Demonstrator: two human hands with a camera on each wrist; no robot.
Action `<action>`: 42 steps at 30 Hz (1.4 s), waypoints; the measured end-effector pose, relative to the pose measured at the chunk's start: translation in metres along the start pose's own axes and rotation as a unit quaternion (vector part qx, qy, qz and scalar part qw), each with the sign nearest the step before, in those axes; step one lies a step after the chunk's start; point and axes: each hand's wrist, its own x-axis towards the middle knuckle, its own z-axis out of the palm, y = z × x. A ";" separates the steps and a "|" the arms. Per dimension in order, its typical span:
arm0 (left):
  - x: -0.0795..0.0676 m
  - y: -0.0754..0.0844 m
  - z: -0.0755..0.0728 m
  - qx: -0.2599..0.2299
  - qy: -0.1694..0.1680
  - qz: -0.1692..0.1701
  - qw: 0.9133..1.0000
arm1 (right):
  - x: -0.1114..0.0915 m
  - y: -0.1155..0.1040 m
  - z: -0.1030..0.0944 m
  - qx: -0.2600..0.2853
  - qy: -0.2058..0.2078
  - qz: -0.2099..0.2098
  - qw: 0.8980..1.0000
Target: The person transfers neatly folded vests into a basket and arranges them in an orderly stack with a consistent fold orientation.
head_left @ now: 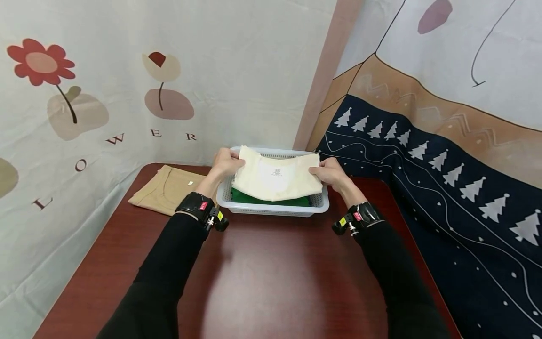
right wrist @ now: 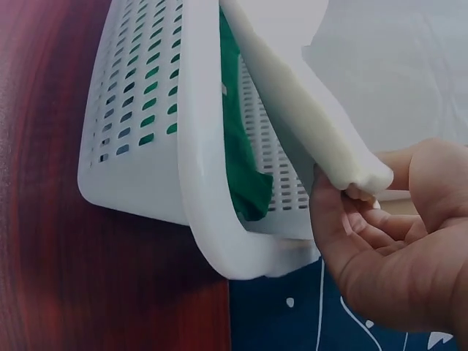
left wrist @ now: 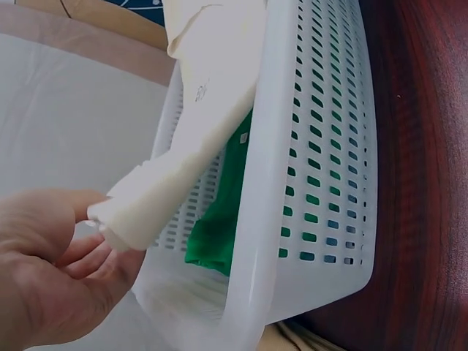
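A folded cream garment (head_left: 277, 176) with small dark print spans the top of a white plastic basket (head_left: 271, 211). My left hand (head_left: 227, 163) pinches its left end, and my right hand (head_left: 331, 172) pinches the right end. In the left wrist view, thumb and fingers of the left hand (left wrist: 69, 263) close on the cloth's rolled edge. The right wrist view has the right hand (right wrist: 402, 227) holding the opposite end the same way. Beneath, inside the basket, lies folded green cloth (head_left: 268, 199); bluish cloth shows through the basket's holes.
A folded tan garment (head_left: 167, 189) lies on the reddish-brown table (head_left: 271, 273), left of the basket. Behind the table hangs a pale printed curtain (head_left: 237, 70). Dark blue fabric with white trees (head_left: 440, 202) drapes along the right side.
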 end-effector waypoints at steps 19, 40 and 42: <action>0.004 -0.009 0.022 0.127 0.062 0.051 0.989 | 0.015 -0.006 0.025 -0.147 0.026 -0.018 0.989; 0.006 -0.016 0.042 0.238 0.036 0.070 0.968 | 0.011 -0.018 0.040 -0.289 -0.055 -0.022 0.956; 0.005 -0.015 0.043 0.242 0.017 0.064 0.968 | 0.009 -0.019 0.040 -0.291 -0.056 -0.020 0.955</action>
